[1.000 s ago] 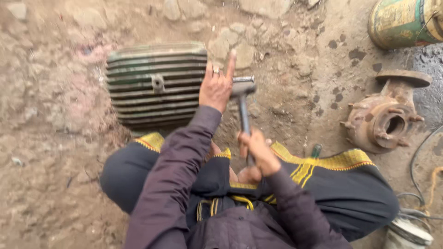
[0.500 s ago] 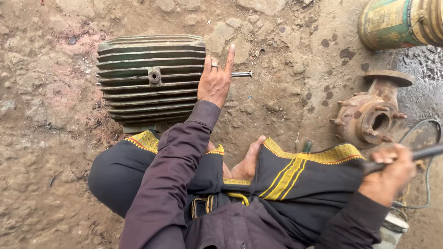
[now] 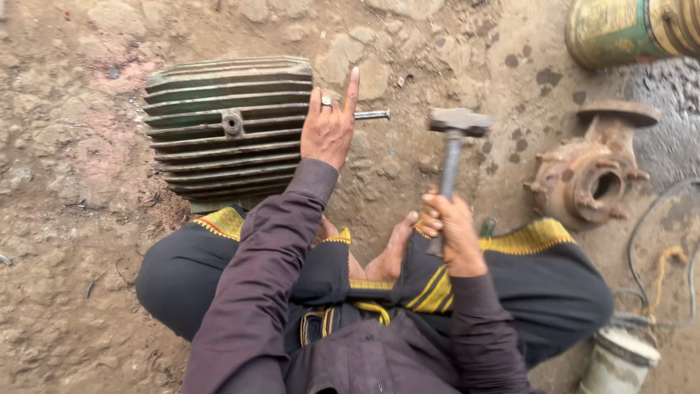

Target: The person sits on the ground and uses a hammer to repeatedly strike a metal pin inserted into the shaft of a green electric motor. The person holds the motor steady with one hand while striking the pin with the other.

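Squatting on bare, stony ground, a person grips a steel hammer (image 3: 452, 157) in the right hand (image 3: 452, 226), fingers wrapped tight around the lower end of the handle, with the head raised just to the right of a thin metal rod (image 3: 372, 114). That rod sticks out sideways from a green, finned engine cylinder (image 3: 222, 128) lying on the dirt directly in front of the knees — placed, it seems, where both arms can reach it without shifting.

The left hand (image 3: 328, 131) rests against the cylinder's right end, near the base of the rod, with the index finger pointing straight up and the other fingers curled; a ring shows on one of them. The raised finger appears kept clear of the hammer's path, though whether the hidden fingers pinch the rod cannot be told.

Well off to the right sits a rusty flanged pump housing (image 3: 590, 175), and beyond it a yellow-and-green drum (image 3: 627, 29) at the frame's top edge — both apart from the work. A dark cable (image 3: 660, 219) loops across the ground nearby.
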